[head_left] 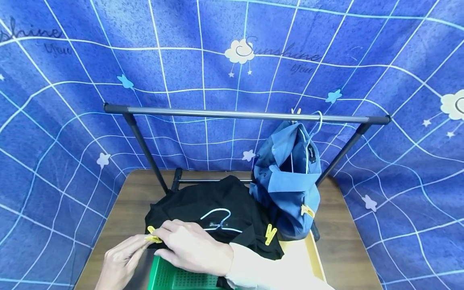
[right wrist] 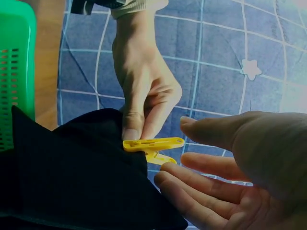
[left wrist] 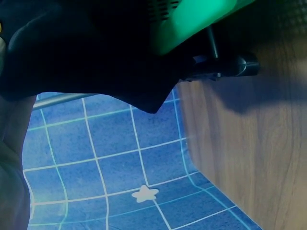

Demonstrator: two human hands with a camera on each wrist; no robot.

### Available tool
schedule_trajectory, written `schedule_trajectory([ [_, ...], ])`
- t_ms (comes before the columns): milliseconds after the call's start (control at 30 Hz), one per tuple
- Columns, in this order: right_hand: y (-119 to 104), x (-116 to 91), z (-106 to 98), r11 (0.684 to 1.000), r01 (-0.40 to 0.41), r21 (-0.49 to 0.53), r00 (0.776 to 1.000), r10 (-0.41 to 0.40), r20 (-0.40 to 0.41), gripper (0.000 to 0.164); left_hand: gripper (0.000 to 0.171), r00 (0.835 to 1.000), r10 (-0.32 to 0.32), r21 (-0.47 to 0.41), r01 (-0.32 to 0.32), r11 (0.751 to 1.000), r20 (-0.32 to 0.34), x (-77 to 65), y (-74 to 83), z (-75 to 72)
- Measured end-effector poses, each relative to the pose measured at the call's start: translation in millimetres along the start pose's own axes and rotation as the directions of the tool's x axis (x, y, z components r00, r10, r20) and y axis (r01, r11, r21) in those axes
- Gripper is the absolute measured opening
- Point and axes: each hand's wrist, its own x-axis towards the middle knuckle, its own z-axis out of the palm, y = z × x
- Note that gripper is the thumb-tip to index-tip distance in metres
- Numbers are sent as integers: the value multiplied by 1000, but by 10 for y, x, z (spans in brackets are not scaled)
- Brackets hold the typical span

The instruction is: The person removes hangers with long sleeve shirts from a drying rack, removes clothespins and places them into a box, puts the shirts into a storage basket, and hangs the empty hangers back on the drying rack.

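Note:
A black shirt (head_left: pixel 221 193) hangs spread on a pale hanger (head_left: pixel 227 213) in the head view. At its left end a yellow clothespin (right wrist: pixel 163 143) is clipped to the cloth, as the right wrist view shows. My left hand (head_left: pixel 121 257) pinches the shirt's edge between thumb and fingers, right at the clothespin's tip. Around the clothespin's handle ends, my right hand (head_left: pixel 197 245) has thumb and fingers spread apart. Another yellow clothespin (head_left: pixel 270 234) sits on the shirt's right side. In the left wrist view, dark cloth (left wrist: pixel 96 62) covers most of the left hand.
A metal rail (head_left: pixel 224 114) on dark posts spans the back. On its right hangs a blue shirt (head_left: pixel 293 181) with a yellow clothespin (head_left: pixel 307 210). Below the hands are a green basket (head_left: pixel 156 274) and a cream tray (head_left: pixel 316 257) on the wooden table (head_left: pixel 344 233).

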Motion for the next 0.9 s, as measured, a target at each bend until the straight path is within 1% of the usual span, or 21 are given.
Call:
schedule_trajectory([
  [133,-4,14,46,1000,14,-4,1000,-14,-6,34,47,1000,-2,16,2,1000,-12,-21,7,-7],
  [267,-11,39,87,998,21,-61,1000,-22,-9,43,48,1000,1,27,-1,1000,-15,-17,6,-5],
  [400,-4,64,92,994,19,-105,1000,-18,9,48,47,1000,7,27,-7,1000,-11,2,-11,16],
  [500,-12,85,108,993,8,-117,1000,-7,11,50,47,1000,11,23,-11,1000,-16,-12,-16,19],
  [600,-23,111,137,990,-11,-137,1000,11,-4,54,46,1000,19,13,-18,1000,-23,-26,-22,22],
  [700,-27,142,155,987,-27,-159,1000,27,-4,48,46,999,21,5,-21,1000,-24,-25,-24,29],
  [767,-22,162,162,984,-34,-174,999,34,-4,41,45,999,26,-3,-26,1000,-20,-16,-27,38],
  [833,-14,181,167,982,-42,-185,999,41,-12,34,44,1000,26,-9,-26,1000,-15,-2,-27,44],
  [900,-5,196,173,981,-47,-186,999,42,-29,31,44,1000,25,-11,-25,1000,-8,8,-26,45],
])
